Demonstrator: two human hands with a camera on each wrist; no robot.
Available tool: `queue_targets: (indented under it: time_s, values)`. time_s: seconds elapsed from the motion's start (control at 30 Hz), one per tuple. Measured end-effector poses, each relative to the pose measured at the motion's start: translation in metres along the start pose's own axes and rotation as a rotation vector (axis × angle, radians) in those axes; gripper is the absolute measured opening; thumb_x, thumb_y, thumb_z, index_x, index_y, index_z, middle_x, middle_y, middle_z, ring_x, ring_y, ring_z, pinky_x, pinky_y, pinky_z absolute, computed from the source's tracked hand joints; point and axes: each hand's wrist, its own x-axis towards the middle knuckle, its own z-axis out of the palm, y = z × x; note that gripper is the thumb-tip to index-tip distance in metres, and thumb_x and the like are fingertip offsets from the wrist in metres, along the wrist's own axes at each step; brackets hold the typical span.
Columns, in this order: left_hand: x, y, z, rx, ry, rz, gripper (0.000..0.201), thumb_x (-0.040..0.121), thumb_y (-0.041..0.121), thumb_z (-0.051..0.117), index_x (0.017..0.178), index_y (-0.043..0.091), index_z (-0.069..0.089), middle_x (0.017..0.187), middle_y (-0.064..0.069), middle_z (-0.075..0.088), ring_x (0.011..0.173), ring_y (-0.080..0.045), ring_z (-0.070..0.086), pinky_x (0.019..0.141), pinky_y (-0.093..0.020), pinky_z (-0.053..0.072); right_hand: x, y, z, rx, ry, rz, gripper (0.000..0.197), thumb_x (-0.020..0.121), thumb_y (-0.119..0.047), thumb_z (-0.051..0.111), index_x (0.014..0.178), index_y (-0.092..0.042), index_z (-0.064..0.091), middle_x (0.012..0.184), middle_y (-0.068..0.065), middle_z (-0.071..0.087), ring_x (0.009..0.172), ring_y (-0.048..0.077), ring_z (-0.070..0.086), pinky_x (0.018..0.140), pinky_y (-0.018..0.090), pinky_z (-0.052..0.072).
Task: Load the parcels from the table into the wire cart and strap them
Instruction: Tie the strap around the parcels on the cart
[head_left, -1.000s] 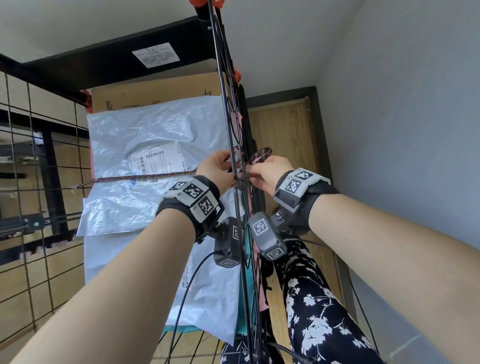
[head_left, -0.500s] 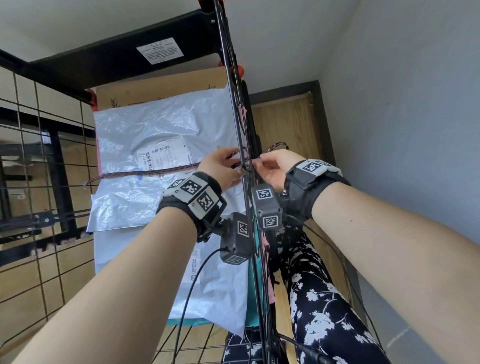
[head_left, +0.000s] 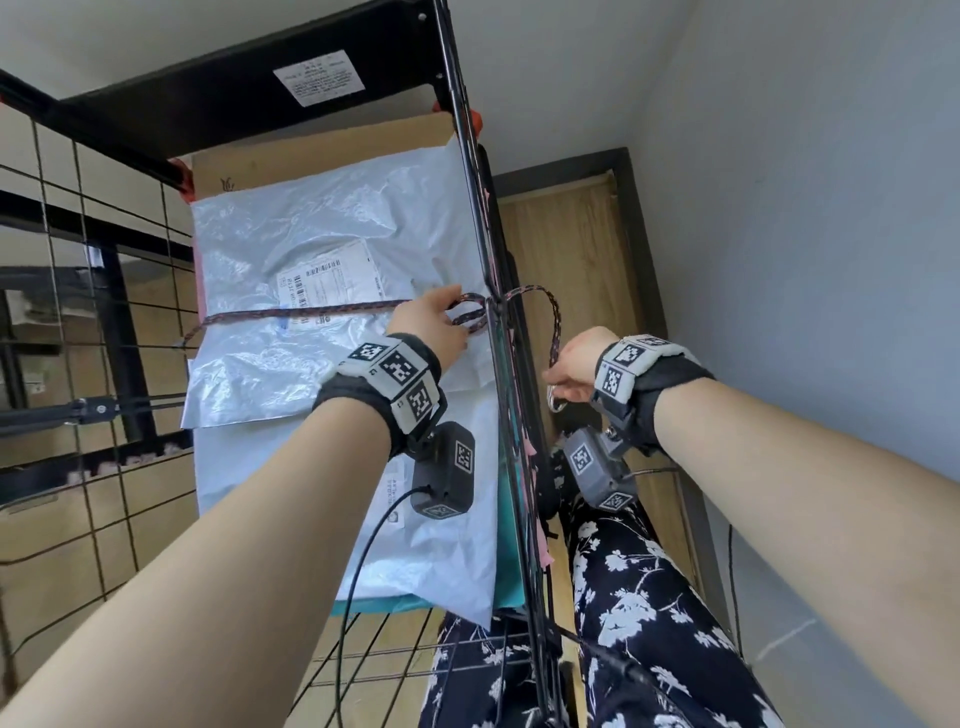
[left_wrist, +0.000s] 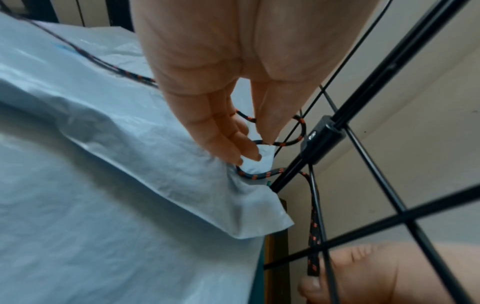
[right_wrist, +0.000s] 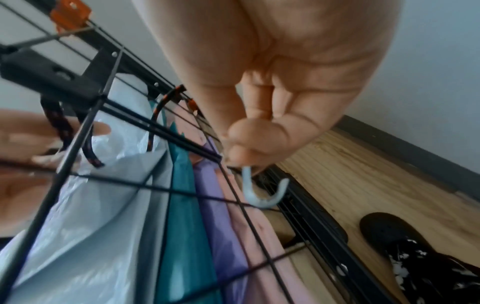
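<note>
Parcels lie stacked in the black wire cart (head_left: 470, 171). A silver mailer (head_left: 311, 234) with a label is on top, over cardboard, with teal (right_wrist: 184, 236), purple and pink ones beneath. A dark cord flecked orange (head_left: 311, 312) runs across the silver mailer (left_wrist: 78, 164). Inside the cart, my left hand (head_left: 431, 322) pinches a loop of the cord (left_wrist: 262, 174) between thumb and fingers (left_wrist: 244, 152), beside the cart's post (left_wrist: 363, 96). Outside the wire wall, my right hand (head_left: 569, 371) pinches the cord's end just above its white hook (right_wrist: 262, 193), which hangs free by the wire (right_wrist: 166, 191).
A grey wall (head_left: 805, 234) stands close on the right, with a strip of wooden floor (head_left: 571, 249) between it and the cart. My leg in floral trousers (head_left: 639, 597) and a black shoe (right_wrist: 389, 232) are beside the cart. The cart's wire side (head_left: 78, 364) is on the left.
My right hand has come down and back from the cart wall, drawing the hooked cord end out through the wire. My left hand stays by the wall on the cord loop.
</note>
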Motion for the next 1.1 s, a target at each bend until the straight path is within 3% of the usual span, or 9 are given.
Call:
queue_targets:
  time_s: [0.07,0.27,0.4,0.47,0.57,0.7,0.8,0.93,1.1]
  values:
    - [-0.007,-0.004,-0.002,0.027,-0.015,0.015,0.049,0.094,0.003,0.044,0.141,0.015,0.042,0.123,-0.009,0.060,0.096,-0.024,0.067,0.088,-0.033,0.054,-0.003,0.003,0.008,0.154,-0.043,-0.001,0.022,0.090,-0.005,0.061,0.070,-0.002,0.052,0.057,0.012,0.061,0.037,0.012,0.056,0.035,0.018,0.047]
    - [-0.028,-0.028,-0.002,0.102,0.034,0.076,0.053,0.092,0.020,0.057,0.140,0.011,0.038,0.098,-0.006,0.071,0.086,-0.019,0.068,0.076,-0.029,0.054,0.000,0.017,0.020,0.535,-0.101,-0.097,0.013,0.083,0.004,0.064,0.079,-0.004,0.055,0.094,0.016,0.064,0.084,0.021,0.065,0.086,0.030,0.056]
    - [-0.037,-0.044,0.002,0.060,0.045,0.024,0.060,0.089,0.026,0.062,0.139,0.008,0.032,0.081,0.002,0.067,0.084,-0.016,0.066,0.078,-0.032,0.056,-0.002,0.026,0.031,0.561,-0.203,-0.103,0.017,0.085,0.011,0.056,0.082,-0.006,0.057,0.081,0.009,0.066,0.066,0.013,0.067,0.064,0.022,0.057]
    - [-0.039,-0.051,0.007,0.080,0.006,0.012,0.042,0.089,0.026,0.063,0.123,0.008,0.047,0.084,0.000,0.069,0.082,-0.015,0.068,0.082,-0.036,0.057,-0.006,0.028,0.035,0.647,-0.272,-0.056,0.019,0.091,0.009,0.050,0.079,-0.001,0.059,0.068,0.010,0.069,0.058,0.014,0.068,0.063,0.027,0.060]
    - [-0.045,-0.058,0.016,0.093,-0.142,-0.003,0.013,0.089,0.026,0.062,0.095,0.015,0.059,0.091,-0.004,0.071,0.078,-0.011,0.068,0.080,-0.035,0.058,-0.012,0.028,0.038,0.636,-0.337,-0.010,0.022,0.095,0.001,0.050,0.076,0.000,0.061,0.061,0.009,0.068,0.053,0.013,0.065,0.052,0.017,0.054]
    - [-0.048,-0.060,0.028,0.054,-0.204,-0.028,0.010,0.090,0.025,0.060,0.092,0.015,0.062,0.085,-0.002,0.068,0.077,-0.011,0.065,0.077,-0.028,0.056,-0.014,0.025,0.039,0.502,-0.270,-0.017,0.017,0.090,-0.006,0.060,0.073,-0.004,0.059,0.068,0.007,0.060,0.060,0.011,0.050,0.039,0.012,0.044]
    - [-0.046,-0.059,0.029,0.096,-0.172,-0.041,0.018,0.094,0.022,0.054,0.093,0.008,0.065,0.079,0.000,0.068,0.086,-0.022,0.069,0.084,-0.038,0.057,-0.015,0.023,0.040,0.494,-0.256,-0.006,0.010,0.087,-0.009,0.064,0.080,-0.004,0.061,0.075,0.008,0.059,0.060,0.011,0.049,0.040,0.014,0.045]
    - [-0.044,-0.065,0.015,0.128,-0.123,-0.064,0.016,0.096,0.021,0.050,0.093,0.009,0.061,0.096,-0.009,0.071,0.095,-0.024,0.068,0.085,-0.042,0.056,-0.016,0.024,0.034,0.521,-0.126,0.005,0.014,0.092,-0.013,0.059,0.082,-0.003,0.058,0.073,0.011,0.059,0.055,0.016,0.052,0.040,0.018,0.048]
    - [-0.047,-0.074,-0.006,0.035,-0.051,-0.067,0.022,0.097,0.020,0.050,0.076,0.015,0.056,0.085,-0.002,0.066,0.086,-0.020,0.065,0.078,-0.035,0.055,-0.034,0.007,0.022,0.240,0.064,-0.048,0.018,0.091,-0.011,0.061,0.076,-0.001,0.057,0.066,0.012,0.059,0.035,0.014,0.053,0.036,0.016,0.046]
